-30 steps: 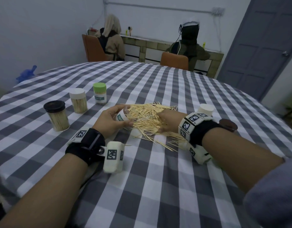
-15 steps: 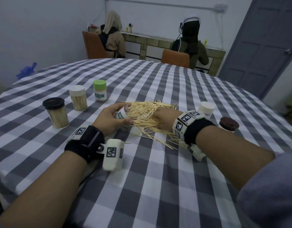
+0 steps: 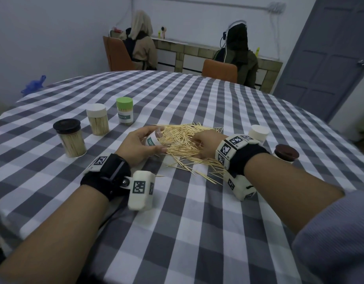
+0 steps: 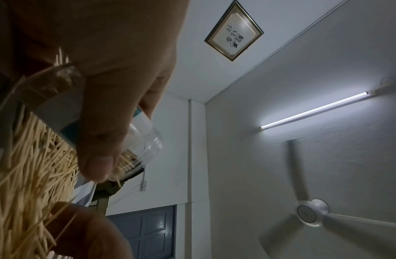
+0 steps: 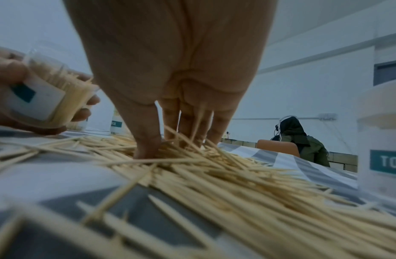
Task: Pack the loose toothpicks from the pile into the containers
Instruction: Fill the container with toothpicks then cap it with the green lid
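A pile of loose toothpicks (image 3: 183, 140) lies spread on the checked tablecloth (image 3: 177, 222) mid-table. My left hand (image 3: 140, 144) grips a clear container with a teal label (image 3: 153, 140), tipped on its side with its mouth facing the pile; toothpicks fill part of it. The left wrist view shows that container (image 4: 146, 133) under my thumb, with toothpicks (image 4: 33, 166) below. My right hand (image 3: 203, 143) is knuckles-up on the pile. In the right wrist view its thumb and fingers (image 5: 166, 145) dig into the toothpicks (image 5: 214, 175), pinching a bunch, and the held container (image 5: 44, 98) is at the left.
Three filled, capped containers stand at the left: black lid (image 3: 69, 138), white lid (image 3: 97, 119), green lid (image 3: 125, 113). Right of my wrist stand a white-lidded container (image 3: 258, 133) and a brown-lidded one (image 3: 286, 153). Two people sit at a far counter.
My right hand has slid a little left across the pile, towards the container's mouth. My left hand keeps the same grip on the tipped container.
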